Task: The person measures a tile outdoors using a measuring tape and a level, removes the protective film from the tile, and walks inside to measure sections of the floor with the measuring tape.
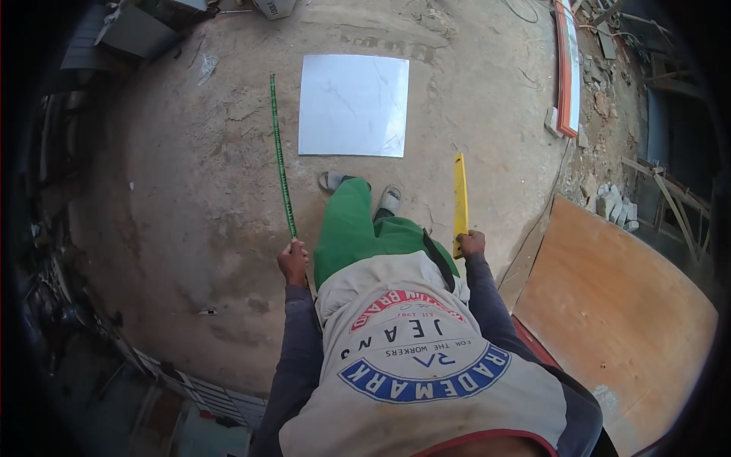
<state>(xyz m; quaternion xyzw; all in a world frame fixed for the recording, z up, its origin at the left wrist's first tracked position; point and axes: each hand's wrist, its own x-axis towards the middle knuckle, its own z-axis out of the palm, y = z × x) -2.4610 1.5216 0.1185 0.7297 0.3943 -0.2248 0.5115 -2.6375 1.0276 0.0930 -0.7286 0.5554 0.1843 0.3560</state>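
My left hand [293, 263] is closed round the lower part of a long, thin green marked rule [280, 160], held upright along my left side. In my right hand [470, 245] I grip a yellow bar-shaped tool, like a level [461, 194], beside my right hip. Beyond my sandalled feet a square white sheet or tile [352, 105] with faint veining lies flat on the dusty concrete floor [190, 167]; neither hand touches it.
A large wooden board [609, 312] lies at right, beside broken blocks [613, 204] and a timber frame [670, 194]. Long orange-edged pieces [565, 76] lie at upper right, grey boxes [133, 34] at upper left, dark clutter along the left edge.
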